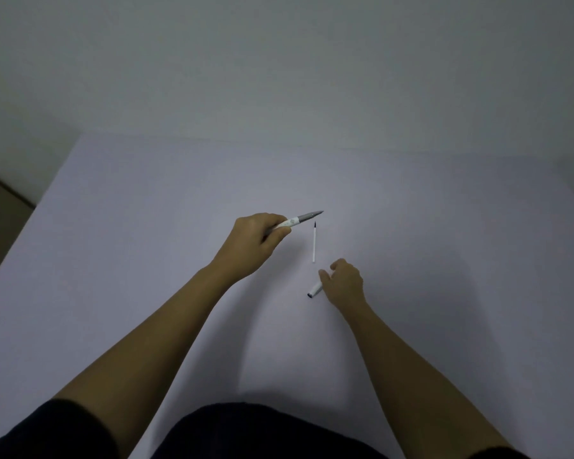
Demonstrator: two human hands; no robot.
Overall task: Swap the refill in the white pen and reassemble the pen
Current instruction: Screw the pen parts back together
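Note:
My left hand (257, 240) grips the white pen (299, 220) above the table, its grey front section and tip pointing right and away. A thin white refill (314, 243) with a dark tip lies on the table just right of that hand, its tip pointing away. My right hand (343, 281) rests lower right, fingers curled over one end of the white pen cap (314, 289), which lies on the table with its dark end toward me. The rear of the pen is hidden in my left fist.
A pale lilac table (146, 260) fills the view, its far edge against a plain wall and its left edge dropping to a dark floor. My dark sleeves and lap show at the bottom.

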